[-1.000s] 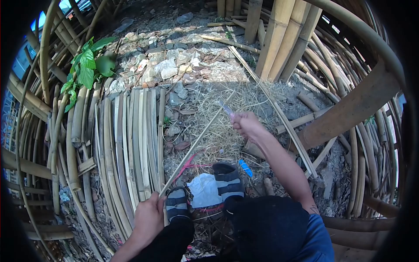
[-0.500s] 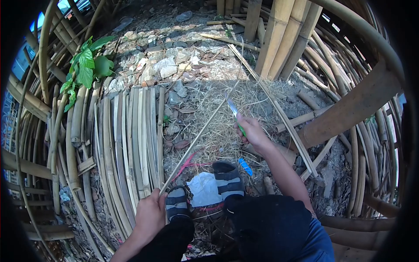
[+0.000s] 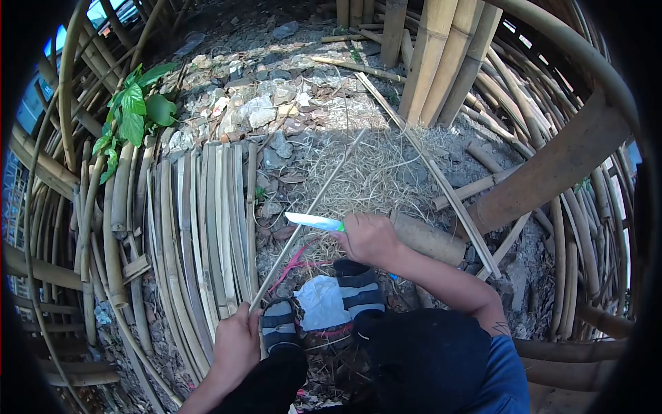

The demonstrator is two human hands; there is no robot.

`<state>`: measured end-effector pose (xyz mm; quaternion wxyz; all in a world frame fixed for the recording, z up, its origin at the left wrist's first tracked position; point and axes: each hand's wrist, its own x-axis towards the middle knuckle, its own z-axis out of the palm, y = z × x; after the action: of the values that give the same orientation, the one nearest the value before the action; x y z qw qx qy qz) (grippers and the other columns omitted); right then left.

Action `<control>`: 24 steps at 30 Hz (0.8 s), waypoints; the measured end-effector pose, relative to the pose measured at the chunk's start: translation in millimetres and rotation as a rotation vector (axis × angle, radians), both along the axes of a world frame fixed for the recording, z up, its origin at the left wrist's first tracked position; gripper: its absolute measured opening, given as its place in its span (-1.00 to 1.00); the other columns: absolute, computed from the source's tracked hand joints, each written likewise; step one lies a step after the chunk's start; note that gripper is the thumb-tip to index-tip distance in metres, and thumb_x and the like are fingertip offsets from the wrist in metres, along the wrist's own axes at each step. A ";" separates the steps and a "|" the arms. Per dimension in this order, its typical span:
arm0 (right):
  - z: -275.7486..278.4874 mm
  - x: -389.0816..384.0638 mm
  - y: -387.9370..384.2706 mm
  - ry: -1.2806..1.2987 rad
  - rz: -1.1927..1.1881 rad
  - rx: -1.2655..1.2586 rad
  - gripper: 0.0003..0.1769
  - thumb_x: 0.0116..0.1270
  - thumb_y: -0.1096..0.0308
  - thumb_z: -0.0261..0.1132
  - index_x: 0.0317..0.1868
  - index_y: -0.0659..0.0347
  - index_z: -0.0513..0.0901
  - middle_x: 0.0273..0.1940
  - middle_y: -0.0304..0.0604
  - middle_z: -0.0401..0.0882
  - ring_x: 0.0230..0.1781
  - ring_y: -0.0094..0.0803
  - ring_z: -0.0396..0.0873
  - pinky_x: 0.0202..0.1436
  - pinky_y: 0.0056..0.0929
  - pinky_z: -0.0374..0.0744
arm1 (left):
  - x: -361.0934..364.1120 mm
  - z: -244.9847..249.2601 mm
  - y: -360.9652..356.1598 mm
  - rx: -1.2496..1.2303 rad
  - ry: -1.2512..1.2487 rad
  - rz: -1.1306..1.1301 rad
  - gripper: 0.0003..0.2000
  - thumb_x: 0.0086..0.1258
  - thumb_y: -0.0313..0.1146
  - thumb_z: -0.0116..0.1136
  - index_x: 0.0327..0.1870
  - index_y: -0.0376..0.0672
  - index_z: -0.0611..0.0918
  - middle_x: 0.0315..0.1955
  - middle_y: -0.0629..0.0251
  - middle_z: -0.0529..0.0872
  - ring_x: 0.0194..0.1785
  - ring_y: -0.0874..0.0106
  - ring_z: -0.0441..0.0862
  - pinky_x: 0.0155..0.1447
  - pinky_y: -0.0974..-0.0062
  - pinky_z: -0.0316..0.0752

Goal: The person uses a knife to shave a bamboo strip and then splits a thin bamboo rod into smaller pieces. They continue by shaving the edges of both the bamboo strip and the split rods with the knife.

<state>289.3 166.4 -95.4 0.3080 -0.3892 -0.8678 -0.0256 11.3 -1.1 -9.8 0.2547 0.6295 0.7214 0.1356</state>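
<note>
Slantwise, a thin bamboo strip (image 3: 331, 181) is held by the left hand (image 3: 234, 343), its fingers closed around the lower end near the shoe (image 3: 279, 321). A knife (image 3: 315, 221) is gripped in the right hand (image 3: 369, 239), the fingers curled shut about its handle. The strip is crossed by the blade, and a short part of it is hidden there; whether the two are touching cannot be told.

Beyond the strip's middle, the ground is covered with pale shavings (image 3: 372, 172). On the left, a row of split bamboo (image 3: 207, 228) is laid lengthwise, close beside the strip's lower part. The right side is hemmed in by a bamboo section (image 3: 429, 237) just beyond the right forearm, long split pieces (image 3: 441, 181) and a thick leaning pole (image 3: 552, 165). Between the feet, a white sheet (image 3: 321, 302) is spread, with pink string (image 3: 295, 262) strewn just beyond it.
</note>
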 end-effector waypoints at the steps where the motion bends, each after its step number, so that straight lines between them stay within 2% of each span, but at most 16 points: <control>1: -1.3 2.8 5.5 -0.076 0.044 0.118 -0.56 0.46 -0.01 0.23 -0.41 0.18 0.47 -0.60 -0.08 0.47 -0.63 -0.11 0.55 -0.54 -0.19 0.53 | -0.3 0.5 -0.6 0.003 0.001 0.001 -0.76 0.56 -0.36 0.11 -0.31 -0.37 0.50 -0.69 -0.19 0.51 -0.48 -0.21 0.59 -0.39 -0.03 0.38; 2: -4.1 8.8 16.9 -0.151 0.089 0.235 -0.55 0.44 -0.03 0.26 -0.44 0.15 0.45 -0.61 -0.13 0.44 -0.65 -0.15 0.53 -0.55 -0.20 0.52 | -1.3 1.8 -1.9 -0.006 0.000 -0.008 -0.76 0.55 -0.37 0.11 -0.31 -0.37 0.50 -0.69 -0.19 0.51 -0.48 -0.22 0.59 -0.39 -0.03 0.38; 3: -2.3 25.8 47.2 -0.191 -0.166 0.220 -0.51 0.48 -0.06 0.21 -0.47 0.16 0.45 -0.60 -0.06 0.49 -0.63 -0.11 0.57 -0.55 -0.19 0.53 | -2.5 2.6 -4.3 -0.020 0.000 -0.018 -0.77 0.55 -0.37 0.11 -0.30 -0.37 0.50 -0.69 -0.19 0.51 -0.48 -0.22 0.59 -0.39 -0.03 0.38; 4: -10.5 56.0 97.4 -0.134 -0.503 0.044 -0.47 0.53 -0.10 0.15 -0.45 0.17 0.53 -0.62 -0.04 0.58 -0.57 -0.11 0.67 -0.56 -0.20 0.58 | -3.0 2.5 -9.4 -0.032 -0.002 -0.017 -0.77 0.55 -0.37 0.11 -0.30 -0.37 0.50 -0.69 -0.19 0.51 -0.48 -0.22 0.59 -0.39 -0.03 0.38; 5: -3.1 84.7 126.5 -0.167 -0.801 -0.102 -0.43 0.60 -0.09 0.03 -0.39 0.21 0.61 -0.55 0.06 0.66 -0.50 0.00 0.72 -0.51 -0.10 0.61 | -3.8 3.1 -12.2 -0.050 -0.003 -0.014 -0.77 0.55 -0.38 0.11 -0.30 -0.38 0.50 -0.68 -0.20 0.51 -0.48 -0.22 0.59 -0.40 -0.02 0.38; 6: -1.9 111.9 146.6 -0.161 -0.907 -0.240 -0.38 0.63 -0.09 -0.05 -0.32 0.28 0.64 -0.49 0.12 0.69 -0.46 0.12 0.71 -0.40 0.05 0.62 | -4.9 4.4 -7.4 -0.049 -0.002 -0.014 -0.77 0.55 -0.38 0.11 -0.29 -0.38 0.50 -0.68 -0.20 0.51 -0.48 -0.23 0.58 -0.40 -0.02 0.37; 9: 16.8 110.1 125.5 -0.014 -0.891 -0.130 -0.34 0.65 -0.09 -0.11 -0.30 0.31 0.65 -0.48 0.18 0.69 -0.44 0.18 0.70 -0.32 0.13 0.60 | -8.3 0.5 -2.5 -0.025 -0.031 0.043 -0.77 0.56 -0.38 0.10 -0.28 -0.39 0.50 -0.67 -0.21 0.51 -0.49 -0.22 0.58 -0.41 0.01 0.37; 11: 14.2 87.9 100.3 0.079 -0.767 -0.205 -0.34 0.64 -0.09 -0.11 -0.34 0.32 0.62 -0.50 0.21 0.66 -0.43 0.21 0.68 -0.29 0.16 0.57 | -4.6 3.8 1.7 -0.051 -0.033 0.058 -0.77 0.57 -0.38 0.09 -0.28 -0.39 0.51 -0.67 -0.20 0.51 -0.50 -0.20 0.58 -0.41 0.02 0.36; 15: 21.9 39.4 33.4 0.075 -0.425 -0.316 -0.44 0.58 -0.06 0.08 -0.41 0.27 0.57 -0.58 0.13 0.60 -0.58 0.13 0.62 -0.46 0.09 0.52 | -1.1 5.1 3.1 -0.060 -0.044 0.077 -0.75 0.59 -0.37 0.06 -0.27 -0.40 0.51 -0.67 -0.17 0.52 -0.51 -0.17 0.59 -0.41 0.03 0.36; 17: 10.0 22.5 14.5 0.101 -0.243 -0.214 -0.48 0.52 -0.06 0.19 -0.43 0.23 0.56 -0.60 0.05 0.59 -0.65 0.00 0.61 -0.59 -0.02 0.50 | -1.5 1.7 2.0 -0.054 -0.034 0.071 -0.76 0.58 -0.36 0.07 -0.27 -0.39 0.52 -0.68 -0.16 0.52 -0.51 -0.17 0.59 -0.41 0.03 0.37; 18: 7.8 12.6 9.6 0.105 -0.248 -0.211 -0.48 0.52 -0.06 0.19 -0.43 0.23 0.56 -0.60 0.05 0.59 -0.65 0.00 0.61 -0.59 -0.02 0.50 | -0.4 2.9 2.7 -0.051 -0.030 0.065 -0.76 0.58 -0.36 0.07 -0.27 -0.39 0.52 -0.68 -0.16 0.52 -0.51 -0.17 0.59 -0.41 0.03 0.37; 19: 6.1 2.9 5.2 0.103 -0.142 -0.138 -0.49 0.50 -0.06 0.21 -0.45 0.21 0.55 -0.60 0.02 0.60 -0.66 -0.05 0.61 -0.61 -0.08 0.51 | 1.6 4.6 3.1 -0.065 -0.012 0.050 -0.76 0.58 -0.36 0.07 -0.27 -0.39 0.52 -0.69 -0.16 0.52 -0.51 -0.17 0.60 -0.41 0.02 0.38; 20: 5.0 -0.9 3.4 0.099 -0.035 -0.064 -0.50 0.48 -0.07 0.24 -0.46 0.19 0.55 -0.61 0.00 0.60 -0.67 -0.11 0.61 -0.63 -0.14 0.52 | 3.3 6.1 3.2 -0.079 0.005 0.036 -0.76 0.58 -0.36 0.08 -0.27 -0.39 0.53 -0.69 -0.16 0.51 -0.51 -0.18 0.60 -0.40 0.01 0.38; 21: 3.8 1.0 7.6 0.101 -0.041 -0.063 -0.50 0.48 -0.07 0.24 -0.46 0.19 0.55 -0.61 0.00 0.60 -0.67 -0.11 0.61 -0.63 -0.14 0.52 | 4.1 6.9 3.2 -0.077 0.007 0.031 -0.76 0.58 -0.36 0.08 -0.27 -0.39 0.53 -0.69 -0.16 0.51 -0.51 -0.18 0.60 -0.40 0.01 0.38; 23: -0.2 6.6 35.0 -0.123 0.069 0.129 -0.49 0.47 -0.10 0.23 -0.45 0.17 0.55 -0.58 -0.03 0.64 -0.66 -0.18 0.64 -0.62 -0.21 0.56 | 5.6 7.8 2.0 -0.067 -0.006 0.018 -0.75 0.58 -0.35 0.08 -0.29 -0.39 0.53 -0.70 -0.16 0.51 -0.50 -0.20 0.60 -0.39 -0.02 0.39; 24: 0.6 30.2 82.3 -0.160 -0.152 0.082 -0.47 0.48 -0.12 0.21 -0.44 0.17 0.56 -0.59 -0.03 0.63 -0.67 -0.17 0.64 -0.62 -0.20 0.57 | 7.1 10.7 4.6 -0.070 -0.004 0.019 -0.75 0.58 -0.35 0.08 -0.29 -0.39 0.53 -0.70 -0.16 0.51 -0.50 -0.20 0.60 -0.39 -0.02 0.39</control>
<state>319.6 248.7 -94.8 0.2504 -0.4376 -0.8558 -0.1155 18.4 3.4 0.9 0.2769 0.6130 0.7312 0.1138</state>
